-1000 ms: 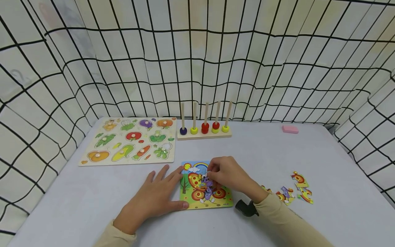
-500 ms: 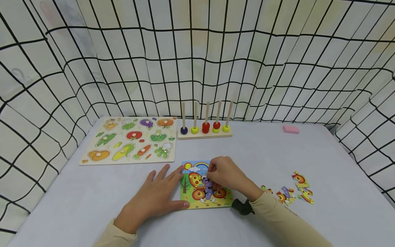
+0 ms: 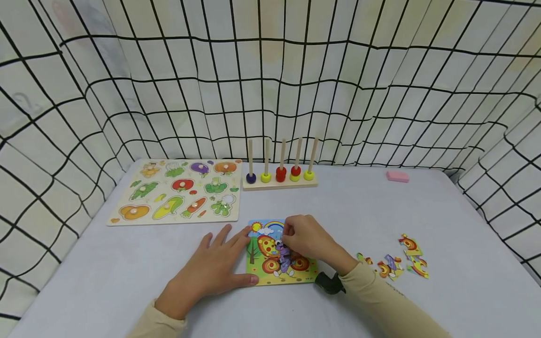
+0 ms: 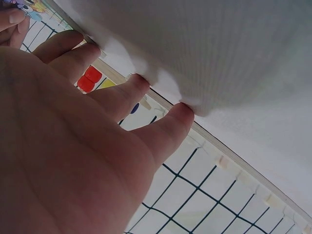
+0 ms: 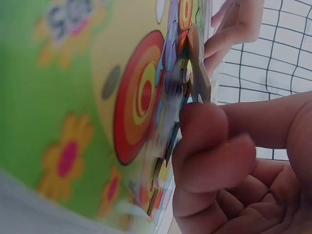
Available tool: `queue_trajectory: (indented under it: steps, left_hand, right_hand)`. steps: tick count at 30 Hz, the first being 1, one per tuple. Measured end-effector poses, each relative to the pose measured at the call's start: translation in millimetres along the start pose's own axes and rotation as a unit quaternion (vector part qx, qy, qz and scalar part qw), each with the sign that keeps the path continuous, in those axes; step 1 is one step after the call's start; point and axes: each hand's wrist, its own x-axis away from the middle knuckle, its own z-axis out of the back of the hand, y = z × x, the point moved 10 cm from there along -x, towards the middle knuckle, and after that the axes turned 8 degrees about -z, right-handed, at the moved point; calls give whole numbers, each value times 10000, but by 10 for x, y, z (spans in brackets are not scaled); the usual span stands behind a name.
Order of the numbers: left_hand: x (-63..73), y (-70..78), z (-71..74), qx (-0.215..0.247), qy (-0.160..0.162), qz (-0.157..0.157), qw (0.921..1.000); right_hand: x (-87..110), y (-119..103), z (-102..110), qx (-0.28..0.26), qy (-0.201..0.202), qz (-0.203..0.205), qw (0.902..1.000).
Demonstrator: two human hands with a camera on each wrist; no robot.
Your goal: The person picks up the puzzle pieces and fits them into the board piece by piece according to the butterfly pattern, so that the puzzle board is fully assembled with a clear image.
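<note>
A butterfly jigsaw puzzle [image 3: 266,277] in a square board lies on the table in the head view. My left hand [image 3: 213,265] rests flat at its left side, fingers spread and straight, with the thumb tip on the lower left edge. Over the upper right part of the picture, my right hand [image 3: 310,239] pinches a puzzle piece [image 5: 199,68] between thumb and fingers. That piece is tilted against the picture in the right wrist view, and the hand hides it in the head view. In the left wrist view, the left hand's fingers [image 4: 168,129] point away from the puzzle.
Loose puzzle pieces [image 3: 390,267] lie to the right, partly behind the right forearm. A vegetable knob-puzzle board [image 3: 158,190] is at the back left. Beside it stands a peg counter [image 3: 280,185] with coloured beads. A pink block [image 3: 397,176] sits at the back right, before black netting [image 3: 291,84].
My right wrist has shifted slightly left and turned a little, its fingers staying over the same part of the puzzle. The left hand has stayed in place.
</note>
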Motion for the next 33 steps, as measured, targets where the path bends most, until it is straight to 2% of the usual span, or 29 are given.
queue_trajectory:
  steps: [7,17,28,33]
  left_hand:
    - [1,-9,-3,43,-51,42,10000]
    - [-7,-10,-4,-14,-5,-13,10000]
    - [-1,-12,-1,21,-8,-14,10000]
    - [0,-7,-2,30,-13,-30,10000]
  right_hand:
    - [-2,-18,-27,117,-14,194,9997]
    - [27,-7,-93,204,-143,218,9995]
    - [50,-75,-143,355,-70,516,9980]
    - [100,-87,-91,233,25,597,9979]
